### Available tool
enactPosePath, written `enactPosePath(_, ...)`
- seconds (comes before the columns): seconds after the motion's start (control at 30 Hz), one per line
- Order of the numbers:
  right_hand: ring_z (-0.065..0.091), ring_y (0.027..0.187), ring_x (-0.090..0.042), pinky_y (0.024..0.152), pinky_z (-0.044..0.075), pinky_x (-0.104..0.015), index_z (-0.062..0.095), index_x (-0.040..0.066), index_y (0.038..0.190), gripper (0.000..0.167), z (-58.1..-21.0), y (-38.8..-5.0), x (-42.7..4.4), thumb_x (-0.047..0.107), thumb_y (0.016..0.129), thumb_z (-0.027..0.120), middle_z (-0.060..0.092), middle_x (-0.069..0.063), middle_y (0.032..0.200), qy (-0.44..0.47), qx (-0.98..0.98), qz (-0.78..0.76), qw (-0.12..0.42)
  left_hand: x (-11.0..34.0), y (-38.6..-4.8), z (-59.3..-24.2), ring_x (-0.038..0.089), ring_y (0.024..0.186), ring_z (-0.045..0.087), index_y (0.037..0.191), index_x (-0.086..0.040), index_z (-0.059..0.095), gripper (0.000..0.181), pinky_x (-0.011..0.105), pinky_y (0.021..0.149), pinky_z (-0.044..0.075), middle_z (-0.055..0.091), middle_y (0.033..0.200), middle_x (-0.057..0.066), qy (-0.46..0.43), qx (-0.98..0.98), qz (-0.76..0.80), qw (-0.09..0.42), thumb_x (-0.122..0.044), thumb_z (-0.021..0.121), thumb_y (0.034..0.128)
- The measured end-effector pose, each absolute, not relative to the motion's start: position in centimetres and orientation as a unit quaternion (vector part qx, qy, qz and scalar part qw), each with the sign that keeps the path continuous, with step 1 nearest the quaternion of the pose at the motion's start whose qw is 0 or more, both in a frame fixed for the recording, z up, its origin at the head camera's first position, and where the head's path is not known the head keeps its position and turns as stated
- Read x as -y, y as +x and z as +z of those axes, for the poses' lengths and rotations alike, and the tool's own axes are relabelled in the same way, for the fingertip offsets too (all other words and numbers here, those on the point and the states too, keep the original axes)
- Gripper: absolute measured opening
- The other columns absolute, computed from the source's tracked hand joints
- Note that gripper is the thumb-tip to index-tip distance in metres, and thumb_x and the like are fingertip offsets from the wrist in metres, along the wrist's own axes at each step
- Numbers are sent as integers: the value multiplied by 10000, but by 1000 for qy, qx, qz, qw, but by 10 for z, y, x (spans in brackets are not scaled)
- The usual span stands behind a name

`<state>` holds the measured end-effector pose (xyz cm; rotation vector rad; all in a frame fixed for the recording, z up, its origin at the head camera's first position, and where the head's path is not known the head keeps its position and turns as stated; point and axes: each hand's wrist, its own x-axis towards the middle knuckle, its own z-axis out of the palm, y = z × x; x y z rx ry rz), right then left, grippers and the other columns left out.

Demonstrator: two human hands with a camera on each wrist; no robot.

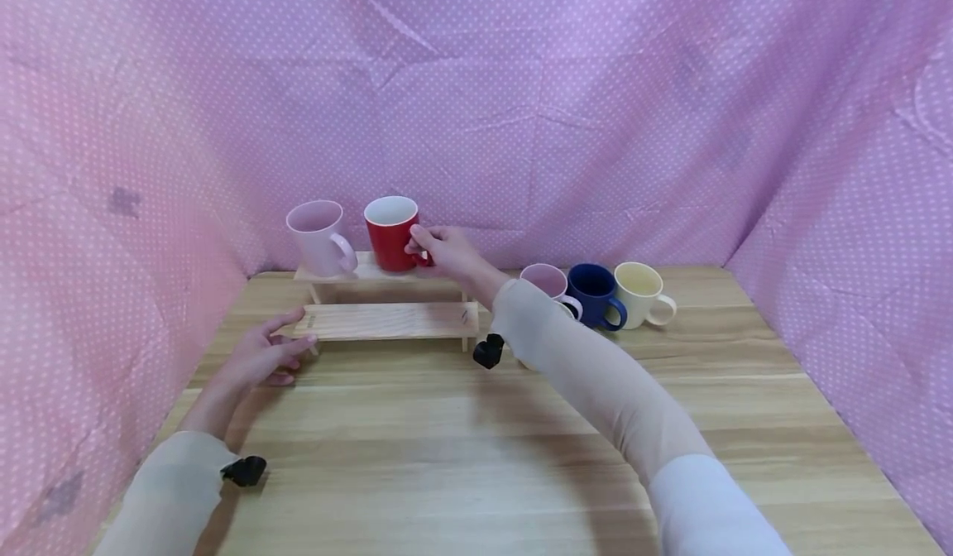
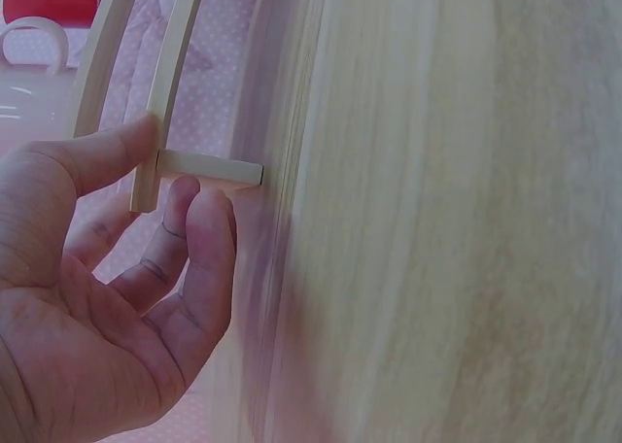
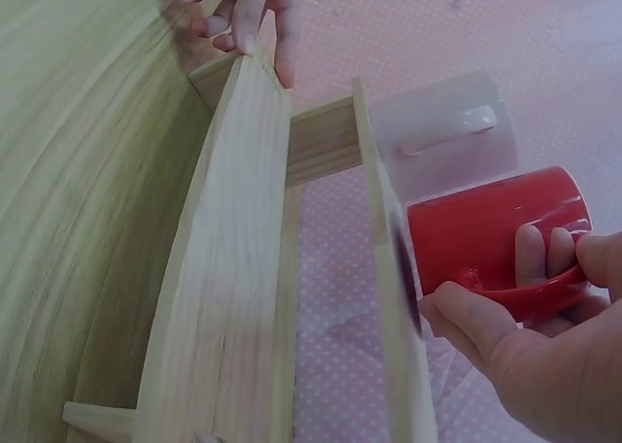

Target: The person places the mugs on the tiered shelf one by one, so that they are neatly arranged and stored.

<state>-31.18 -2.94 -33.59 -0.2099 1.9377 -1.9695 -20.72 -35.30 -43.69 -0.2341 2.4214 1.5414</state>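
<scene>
A two-tier wooden rack (image 1: 387, 322) stands at the back left of the table. My right hand (image 1: 450, 254) grips the handle of a red mug (image 1: 390, 237), upright at the upper tier; in the right wrist view the red mug (image 3: 496, 229) has my right hand's (image 3: 544, 336) fingers through and around its handle. Beside it on the upper tier stands a pale pink mug (image 1: 320, 246). My left hand (image 1: 260, 357) holds the left end of the lower tier; in the left wrist view my left hand (image 2: 126, 268) has its thumb and fingers about the rack's end (image 2: 146, 186).
Right of the rack stand another pink mug (image 1: 542, 278), a dark blue mug (image 1: 591, 295) and a cream mug (image 1: 636, 295). Something pale is partly hidden behind my right forearm. Pink dotted cloth (image 1: 476, 109) hangs around the wooden table (image 1: 417, 457).
</scene>
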Motion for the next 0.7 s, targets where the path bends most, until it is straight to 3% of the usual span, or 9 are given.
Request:
enactPosePath(0.23,616,1120,-270,1005,524,-473,651,-42,1030,346,-343,-314,37,277,1075,526,657,-116,1018,-95,-694,-692,172,352,-210,-437,194,790,592,1627,-188,243,855,381,622,611,651,986,89,-82,-844,514,126,-386,729,952)
enactPosePath(0.47,632,1004,-244,983,544,-427,641,5,1078,348,-355,-307,37,338,1065,539,632,-107,985,-98,-703,-691,137,349,-211,-436,193,778,601,1627,-185,239,850,376,620,612,668,998,94,-74,-842,520,120,-392,721,958)
enactPosePath(0.7,621,1031,-277,960,556,-393,586,-74,1079,523,-363,-300,39,442,1062,506,634,-149,1025,-92,-708,-692,106,351,-207,-437,207,798,608,1631,-176,215,854,388,634,616,689,1051,94,-70,-842,521,121,-395,706,968)
